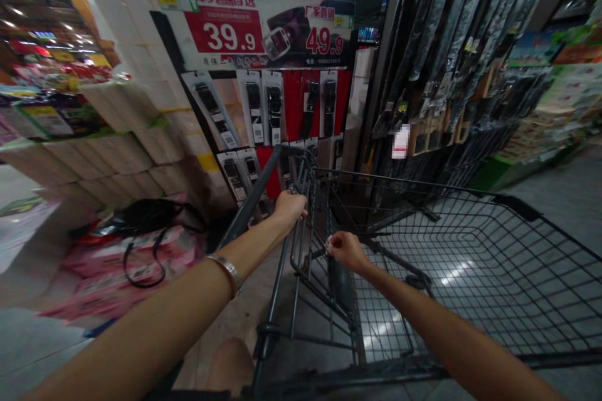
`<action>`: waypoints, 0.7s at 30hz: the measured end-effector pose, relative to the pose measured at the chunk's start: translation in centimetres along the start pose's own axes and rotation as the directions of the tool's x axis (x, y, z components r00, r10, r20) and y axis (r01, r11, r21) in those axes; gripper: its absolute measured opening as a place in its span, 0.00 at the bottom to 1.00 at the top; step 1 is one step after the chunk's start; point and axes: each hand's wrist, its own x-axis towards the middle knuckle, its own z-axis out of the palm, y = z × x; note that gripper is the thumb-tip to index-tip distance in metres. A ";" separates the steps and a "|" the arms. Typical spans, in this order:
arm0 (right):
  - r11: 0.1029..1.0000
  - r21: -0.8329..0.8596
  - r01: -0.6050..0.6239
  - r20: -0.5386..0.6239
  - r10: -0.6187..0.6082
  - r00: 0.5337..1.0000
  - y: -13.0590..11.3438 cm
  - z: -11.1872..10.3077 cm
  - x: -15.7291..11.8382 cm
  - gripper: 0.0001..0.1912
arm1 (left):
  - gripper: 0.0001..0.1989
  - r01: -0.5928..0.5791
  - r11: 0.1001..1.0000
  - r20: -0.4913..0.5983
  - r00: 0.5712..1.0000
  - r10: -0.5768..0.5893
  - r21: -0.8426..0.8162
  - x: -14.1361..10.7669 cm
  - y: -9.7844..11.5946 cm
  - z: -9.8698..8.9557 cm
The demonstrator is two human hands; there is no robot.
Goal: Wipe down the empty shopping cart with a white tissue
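A dark wire shopping cart (418,288) stands before me, its fold-up seat frame (310,263) near the handle (254,194). My left hand (290,205), with a silver bangle (228,272) on the wrist, is closed at the upper bars of the seat frame. Its fingertips are partly hidden, but it appears to grip the bars. Lower and to the right, my right hand (347,250) is closed in a pinch beside the same frame. Something small and pale (328,243) shows at its fingertips, too small to name.
Ahead is a rack of packaged belts (275,106) under a price sign (226,31). More dark belts (423,44) hang at the right. Pink packages (136,263) with a black bag (145,216) lie at the left, near stacked paper packs (108,153).
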 end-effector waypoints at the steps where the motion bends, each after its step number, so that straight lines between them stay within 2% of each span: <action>1: 1.000 0.020 -0.012 -0.009 0.012 1.000 0.1 0.1 0.1 0.04 | 0.07 0.001 1.000 0.001 1.000 -0.001 0.006 -0.1 0.1 0.0; 6: 0.973 0.229 0.013 -0.075 0.004 0.997 -0.9 0.3 0.8 0.04 | 0.07 0.009 0.998 0.003 1.000 -0.009 0.059 -0.6 0.4 -0.1; 13: 0.837 0.547 0.030 -0.142 0.057 0.988 -5.7 -0.1 2.0 0.09 | 0.06 0.007 0.997 -0.021 1.000 -0.005 0.079 -0.6 0.5 -0.1; 17: 0.823 0.565 0.057 -0.175 0.052 0.983 -7.0 -0.4 2.3 0.07 | 0.07 0.010 0.997 -0.007 1.000 -0.010 0.080 -0.5 0.5 0.0; 21: 0.806 0.588 0.072 -0.182 0.044 0.982 -6.8 -0.3 1.8 0.08 | 0.09 0.011 0.998 -0.008 1.000 -0.011 0.057 -0.2 0.3 0.1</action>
